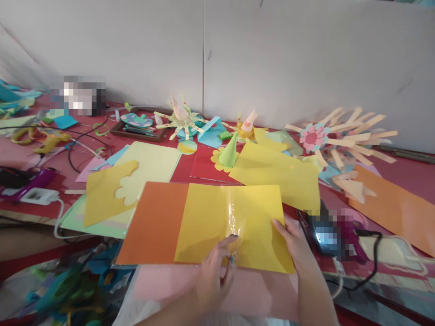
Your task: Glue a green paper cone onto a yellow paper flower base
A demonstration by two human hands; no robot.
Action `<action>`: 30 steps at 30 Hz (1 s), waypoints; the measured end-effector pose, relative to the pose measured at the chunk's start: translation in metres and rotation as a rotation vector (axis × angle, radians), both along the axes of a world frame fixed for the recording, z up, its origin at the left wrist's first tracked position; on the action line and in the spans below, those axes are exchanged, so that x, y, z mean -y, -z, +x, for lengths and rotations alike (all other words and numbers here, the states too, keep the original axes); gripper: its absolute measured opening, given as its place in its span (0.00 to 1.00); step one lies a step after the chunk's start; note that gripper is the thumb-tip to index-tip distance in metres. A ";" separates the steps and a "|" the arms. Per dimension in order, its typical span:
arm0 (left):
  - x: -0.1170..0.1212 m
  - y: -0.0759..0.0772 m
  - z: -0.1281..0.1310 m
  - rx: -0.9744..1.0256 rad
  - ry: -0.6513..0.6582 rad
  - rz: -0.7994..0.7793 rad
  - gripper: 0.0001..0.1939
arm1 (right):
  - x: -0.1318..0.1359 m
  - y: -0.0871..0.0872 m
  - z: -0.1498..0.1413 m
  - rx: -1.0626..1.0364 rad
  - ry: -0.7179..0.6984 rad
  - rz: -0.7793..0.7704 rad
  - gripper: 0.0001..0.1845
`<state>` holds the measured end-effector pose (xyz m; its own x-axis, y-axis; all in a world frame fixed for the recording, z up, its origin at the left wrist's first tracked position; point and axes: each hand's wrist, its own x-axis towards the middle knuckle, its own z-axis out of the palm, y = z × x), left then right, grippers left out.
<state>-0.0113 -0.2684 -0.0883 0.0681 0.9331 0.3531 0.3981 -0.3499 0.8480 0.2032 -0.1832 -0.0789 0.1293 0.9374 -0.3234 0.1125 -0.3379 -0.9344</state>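
Note:
In front of me lies a stack of colored paper, with an orange sheet (152, 222) at the left and a yellow sheet (204, 213) over its right part. Clear plastic film (232, 210) shines along the middle of the yellow sheet. My left hand (217, 269) rests on the yellow sheet's lower middle, index finger stretched over the film and thumb apart from it. At the right edge, my right hand (294, 240) grips the yellow sheet, thumb on top and the other fingers mostly hidden. Beneath, a pink sheet (258, 290) lies across my lap.
Behind are a green paper cone (229, 154) on a yellow flower, a cut yellow sheet (105, 192), and a paper-strip flower (312, 138). A glue gun (50, 141) and cables lie left. A phone (326, 237) and white charger cable (340, 271) are right.

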 end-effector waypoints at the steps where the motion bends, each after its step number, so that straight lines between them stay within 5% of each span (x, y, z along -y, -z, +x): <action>1: 0.000 0.000 -0.001 -0.005 -0.012 -0.001 0.11 | 0.000 0.001 0.002 -0.009 -0.009 -0.002 0.22; 11: 0.003 0.013 -0.007 0.017 0.024 0.035 0.14 | 0.007 -0.007 -0.009 -0.018 -0.002 -0.112 0.25; 20: -0.001 0.017 -0.010 -0.226 0.171 0.303 0.18 | -0.002 -0.009 0.002 -0.132 -0.101 -0.325 0.23; 30: -0.002 0.020 -0.010 -0.295 0.172 0.388 0.12 | -0.005 -0.013 -0.006 -0.097 -0.128 -0.269 0.22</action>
<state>-0.0214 -0.2667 -0.1084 0.3578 0.7038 0.6138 0.5101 -0.6978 0.5028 0.1970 -0.1782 -0.0664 -0.0284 0.8230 -0.5674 0.0848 -0.5636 -0.8217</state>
